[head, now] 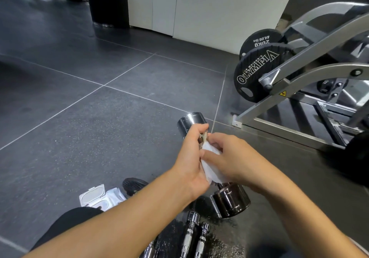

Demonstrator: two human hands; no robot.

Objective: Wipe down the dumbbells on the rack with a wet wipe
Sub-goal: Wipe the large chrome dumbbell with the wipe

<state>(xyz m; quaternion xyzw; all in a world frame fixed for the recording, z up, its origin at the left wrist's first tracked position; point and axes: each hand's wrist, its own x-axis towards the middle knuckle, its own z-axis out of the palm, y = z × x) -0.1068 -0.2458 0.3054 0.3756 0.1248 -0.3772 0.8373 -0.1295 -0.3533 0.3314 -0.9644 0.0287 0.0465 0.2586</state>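
Note:
A chrome dumbbell (229, 200) is held above the dark floor, one head pointing away from me and the other toward me. My left hand (189, 164) grips its handle from the left. My right hand (233, 158) presses a white wet wipe (211, 170) around the handle from the right, and the hands hide most of the handle. Two smaller chrome dumbbells (189, 235) lie on the floor below, near my knee. An open pack of wet wipes (99, 198) with its lid flipped up lies at the lower left.
A grey steel machine frame (289, 90) stands at the right with black Olympia weight plates (257, 72) loaded on it. A black cylinder (107, 2) and a white wall are at the back. A black shoe (133, 185) shows beside the pack. Grey floor tiles spread to the left.

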